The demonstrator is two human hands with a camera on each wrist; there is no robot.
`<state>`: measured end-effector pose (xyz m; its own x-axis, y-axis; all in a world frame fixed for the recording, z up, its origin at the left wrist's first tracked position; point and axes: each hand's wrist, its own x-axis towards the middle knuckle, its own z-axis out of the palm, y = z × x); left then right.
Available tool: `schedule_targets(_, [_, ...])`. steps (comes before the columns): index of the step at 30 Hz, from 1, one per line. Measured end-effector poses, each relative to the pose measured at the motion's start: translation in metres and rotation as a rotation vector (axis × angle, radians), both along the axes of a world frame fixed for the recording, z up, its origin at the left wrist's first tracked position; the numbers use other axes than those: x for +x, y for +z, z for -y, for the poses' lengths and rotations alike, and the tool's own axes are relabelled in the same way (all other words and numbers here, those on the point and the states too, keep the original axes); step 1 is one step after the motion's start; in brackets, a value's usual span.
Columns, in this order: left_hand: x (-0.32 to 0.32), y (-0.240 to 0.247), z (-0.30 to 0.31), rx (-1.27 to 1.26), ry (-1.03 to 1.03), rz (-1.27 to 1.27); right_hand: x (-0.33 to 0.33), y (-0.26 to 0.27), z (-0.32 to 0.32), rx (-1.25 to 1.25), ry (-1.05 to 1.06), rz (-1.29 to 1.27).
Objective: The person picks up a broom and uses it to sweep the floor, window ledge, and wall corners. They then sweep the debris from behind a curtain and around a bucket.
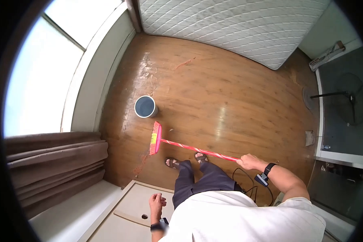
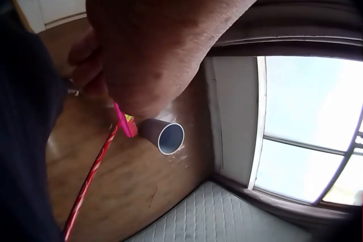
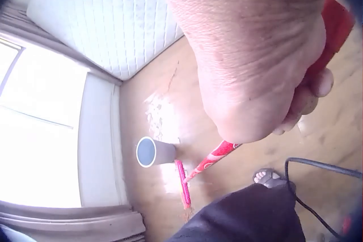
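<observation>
My right hand [image 1: 251, 162] grips the upper end of a broom [image 1: 197, 150] with a red and white spiral-patterned handle. Its pink head with red and yellow bristles [image 1: 153, 139] is down at the wooden floor, left of my feet. In the right wrist view, the fingers of my right hand [image 3: 261, 77] curl round the handle. A round bin [image 1: 145, 107] with a white rim stands upright just beyond the broom head. Beside my body, over a pale cabinet top, my left hand [image 1: 157, 203] hangs loosely curled and holds nothing. Reddish debris [image 1: 141, 164] lies near the bristles.
A quilted mattress [image 1: 230, 24] leans at the far side. On the left are a window [image 1: 36, 80] and a brown curtain [image 1: 60, 157]. A fan [image 1: 351, 98] stands at the right. Another reddish streak [image 1: 184, 63] lies farther out. A black cable [image 1: 252, 189] hangs beside my right leg.
</observation>
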<state>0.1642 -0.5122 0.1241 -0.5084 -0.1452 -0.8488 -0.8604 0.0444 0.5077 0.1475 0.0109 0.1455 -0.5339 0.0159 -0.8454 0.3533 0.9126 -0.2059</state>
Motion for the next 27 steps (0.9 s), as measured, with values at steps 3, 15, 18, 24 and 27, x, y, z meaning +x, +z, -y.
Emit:
schedule_targets(3, [-0.014,-0.003,-0.006,-0.012,-0.057,-0.013,0.003,0.019,-0.027,0.024,-0.049,0.012])
schedule_targets(15, [-0.053,-0.055,0.065,-0.065,-0.354,0.065,-0.012,0.076,-0.037,0.06,-0.544,0.17])
schedule_targets(18, [-0.086,-0.033,0.059,-0.132,-0.56,0.018,-0.017,0.07,-0.022,-0.017,-0.772,0.191])
schedule_targets(24, [-0.137,-0.043,0.048,-0.171,-0.591,0.142,-0.041,0.087,-0.003,-0.22,-1.044,0.152])
schedule_targets(27, [-0.158,-0.048,0.041,-0.168,-0.625,0.111,-0.049,0.081,-0.012,-0.238,-1.163,0.12])
